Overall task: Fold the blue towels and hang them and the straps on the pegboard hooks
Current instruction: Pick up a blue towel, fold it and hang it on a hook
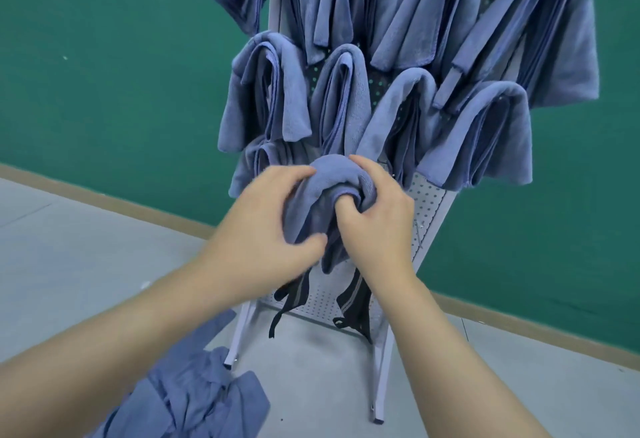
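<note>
On pegboard (427, 202), many folded towels (266, 91) and two dark straps (353, 302) already hang. Left hand (263, 226) and right hand (377, 226) both grip one towel (332, 174) at middle row, hook hidden. More towels (194, 399) wait on floor.

Background: a plain green wall (104, 56) meets a smooth grey floor (311, 368) along a tan baseboard (145, 209) running diagonally across the view. Lighting is even and diffuse, casting only faint shadows on the floor.
</note>
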Available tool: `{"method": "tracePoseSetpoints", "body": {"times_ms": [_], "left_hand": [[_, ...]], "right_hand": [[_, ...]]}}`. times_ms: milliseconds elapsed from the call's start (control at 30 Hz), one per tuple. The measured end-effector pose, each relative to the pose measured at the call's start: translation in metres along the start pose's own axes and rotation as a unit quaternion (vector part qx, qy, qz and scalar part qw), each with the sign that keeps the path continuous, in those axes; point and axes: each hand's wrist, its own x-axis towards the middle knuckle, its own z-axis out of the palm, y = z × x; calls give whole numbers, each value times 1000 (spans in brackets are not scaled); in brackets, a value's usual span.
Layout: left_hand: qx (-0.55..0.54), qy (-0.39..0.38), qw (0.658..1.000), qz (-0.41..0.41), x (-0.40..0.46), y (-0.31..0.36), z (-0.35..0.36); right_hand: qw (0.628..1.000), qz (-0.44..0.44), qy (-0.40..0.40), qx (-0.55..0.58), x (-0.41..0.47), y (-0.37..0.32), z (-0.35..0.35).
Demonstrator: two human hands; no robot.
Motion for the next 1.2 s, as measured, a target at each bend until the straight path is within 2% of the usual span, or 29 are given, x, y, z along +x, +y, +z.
{"method": "tracePoseSetpoints", "body": {"times_ms": [100, 200, 267, 367, 500, 700, 833, 967, 1067, 1200], "left_hand": [[55, 39, 997, 40, 13, -9, 34], [54, 111, 992, 30, 45, -19, 51], [37, 132, 991, 14, 69, -25, 55], [15, 136, 990, 31, 100, -34, 51], [41, 111, 991, 55, 130, -50, 43], [8, 82, 995, 51, 137, -58, 56], [-76, 53, 995, -27, 137, -64, 54], [-176, 38, 975, -127, 141, -76, 50], [-169, 50, 973, -145, 138, -82, 58], [-110, 13, 981, -160, 121, -88, 76]], "right_hand": [[1000, 21, -17, -7, 18, 6, 3], [999, 24, -25, -5, 33, 13, 10], [999, 18, -27, -10, 43, 21, 15], [999, 15, -26, -23, 60, 36, 20], [998, 10, -33, -53, 82, 47, 31], [996, 37, -43, -65, 81, 66, 44], [995, 23, -63, -72, 80, 66, 49], [991, 8, -73, -114, 83, 59, 47], [983, 15, -88, -162, 84, 59, 50], [982, 40, -102, -157, 75, 64, 55]]}}
